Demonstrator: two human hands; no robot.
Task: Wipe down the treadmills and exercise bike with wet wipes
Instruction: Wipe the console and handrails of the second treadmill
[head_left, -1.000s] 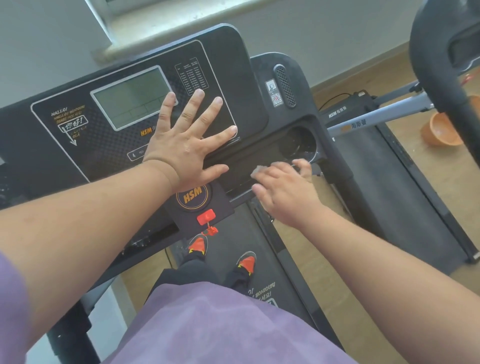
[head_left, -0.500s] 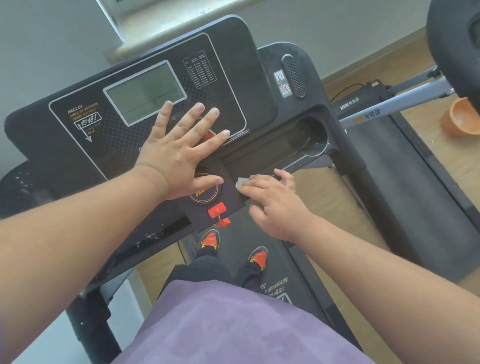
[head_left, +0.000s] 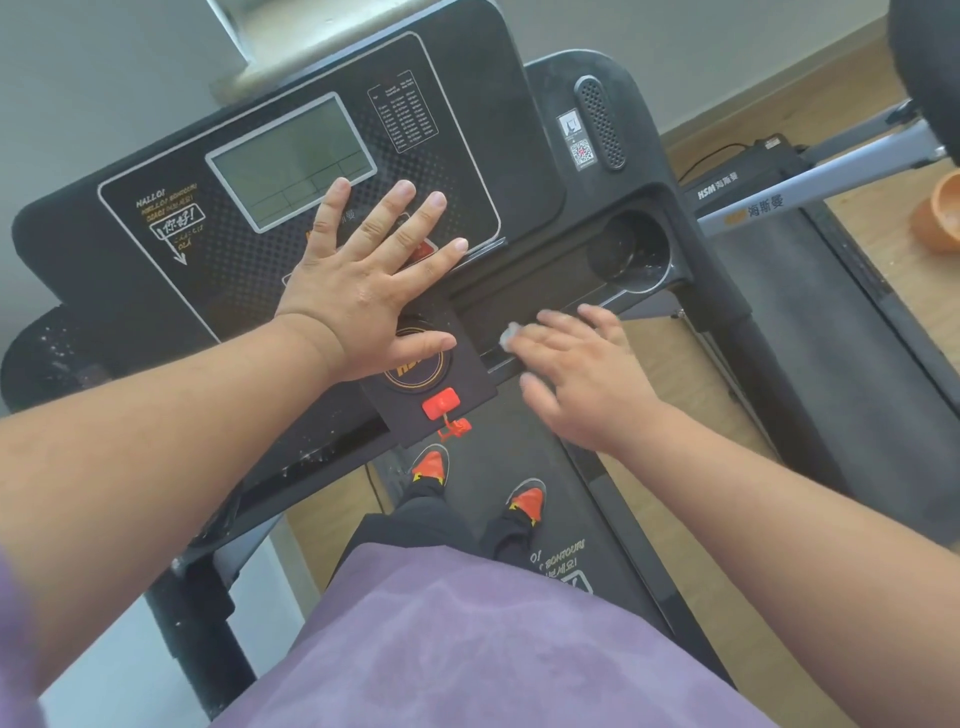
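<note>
While the person stands on the treadmill belt (head_left: 498, 467), purple shirt and orange-toed shoes (head_left: 527, 498) nearest the camera, the right hand (head_left: 576, 384) presses a small crumpled wet wipe (head_left: 508, 335) against the front lip of the console tray (head_left: 524, 299). Only a pale wad shows past the fingertips; fingers look loosely curled over it, blurred. My read: wipe is light, soft, limp and damp, bunches easily, best pinned under flat fingertips rather than pinched at an edge, and it should slide fine on the smooth plastic. Left hand (head_left: 363, 291) lies flat and spread on the console panel (head_left: 249, 270), gripping nothing, thumb over the round logo badge. Red safety key (head_left: 440, 404) sits just below it. Panel is hard, matte black with a dotted print and a grey glossy display (head_left: 291, 161). Beyond the tray, a round cup holder (head_left: 631, 249) looks wet inside. Farther right, a second treadmill (head_left: 831, 338), wooden floor, orange bowl (head_left: 943, 213).
</note>
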